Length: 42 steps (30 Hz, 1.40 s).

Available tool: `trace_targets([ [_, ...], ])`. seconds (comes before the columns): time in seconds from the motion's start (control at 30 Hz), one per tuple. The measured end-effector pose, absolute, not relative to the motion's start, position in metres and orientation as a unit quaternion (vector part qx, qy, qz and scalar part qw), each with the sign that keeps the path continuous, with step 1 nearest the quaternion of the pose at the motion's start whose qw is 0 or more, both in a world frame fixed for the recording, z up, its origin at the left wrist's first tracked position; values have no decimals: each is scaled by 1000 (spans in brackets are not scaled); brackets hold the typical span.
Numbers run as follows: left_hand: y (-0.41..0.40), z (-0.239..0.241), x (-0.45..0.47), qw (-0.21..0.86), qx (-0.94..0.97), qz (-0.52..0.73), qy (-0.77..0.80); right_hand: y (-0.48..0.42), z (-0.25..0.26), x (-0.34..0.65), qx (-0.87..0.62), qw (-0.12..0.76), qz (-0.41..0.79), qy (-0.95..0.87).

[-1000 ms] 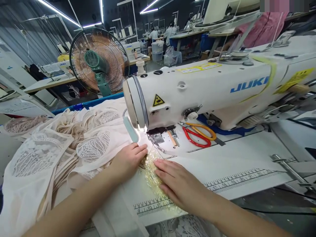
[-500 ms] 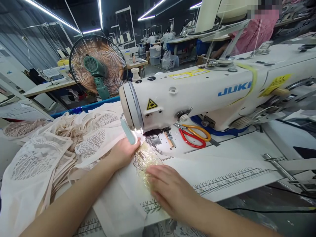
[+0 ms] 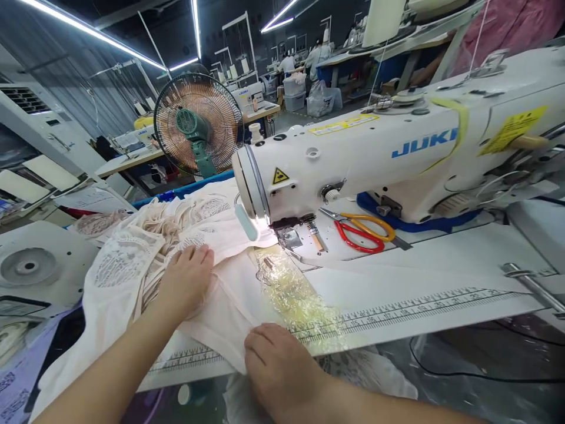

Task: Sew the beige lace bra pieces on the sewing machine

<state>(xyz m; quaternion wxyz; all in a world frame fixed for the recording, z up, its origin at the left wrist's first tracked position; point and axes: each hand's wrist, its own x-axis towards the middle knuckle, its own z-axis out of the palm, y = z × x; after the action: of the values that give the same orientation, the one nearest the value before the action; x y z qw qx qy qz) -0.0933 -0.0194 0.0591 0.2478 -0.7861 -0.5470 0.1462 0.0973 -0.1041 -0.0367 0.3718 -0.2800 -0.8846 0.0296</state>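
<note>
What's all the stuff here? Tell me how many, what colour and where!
Sewing machine: one up close, white, centre to right
Lace garments: several, pale pink, piled left
Scissors: one, red and orange handles, below machine arm
Brush-like tool: one, tan handle, left of scissors
Crinkly film: one, yellowish, on the table
Table: one, white, under the machine
Fan: one, green centre, behind the garments
Lights: several, white, overhead
Far machines: several, white, background
Left hand: one, bare, on the garments
Right hand: one, bare, near front edge

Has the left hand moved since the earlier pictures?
Yes. Judged against the sewing machine, the left hand has moved leftward, away from the lit needle area, and is now over the pale garments.
</note>
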Motion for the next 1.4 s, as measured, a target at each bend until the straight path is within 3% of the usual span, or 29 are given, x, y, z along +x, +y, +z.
trace_targets([
  [0.13,-29,75,-110,141,-741,168,-634,-95,-2,123,-269,363,121,-884],
  [0.23,-29,95,-112,-37,-744,74,-663,-88,29,151,-301,340,288,-843],
  [0.33,-22,118,-110,-199,-741,1,-641,-76,52,184,-346,253,510,-746],
  [0.43,-4,126,-111,-227,-737,81,-632,-55,58,204,-336,150,609,-703],
  [0.5,10,122,-110,-147,-731,174,-644,-39,54,204,-383,109,507,-764],
  [0.57,21,115,-105,-52,-714,221,-662,-25,46,195,-469,98,323,-816],
  [0.63,26,106,-91,12,-708,205,-676,-17,39,183,-537,108,175,-818],
  [0.73,27,90,-55,17,-747,118,-655,-19,31,166,-576,140,91,-800],
  [1.07,87,23,9,-82,-757,-13,-648,-47,-11,114,-464,117,55,-876],
  [1.3,76,48,-2,-83,-753,-46,-652,-19,-7,132,-270,129,103,-948],
  [1.4,43,52,-15,-79,-842,-33,-533,-8,-6,142,-227,148,108,-957],
])
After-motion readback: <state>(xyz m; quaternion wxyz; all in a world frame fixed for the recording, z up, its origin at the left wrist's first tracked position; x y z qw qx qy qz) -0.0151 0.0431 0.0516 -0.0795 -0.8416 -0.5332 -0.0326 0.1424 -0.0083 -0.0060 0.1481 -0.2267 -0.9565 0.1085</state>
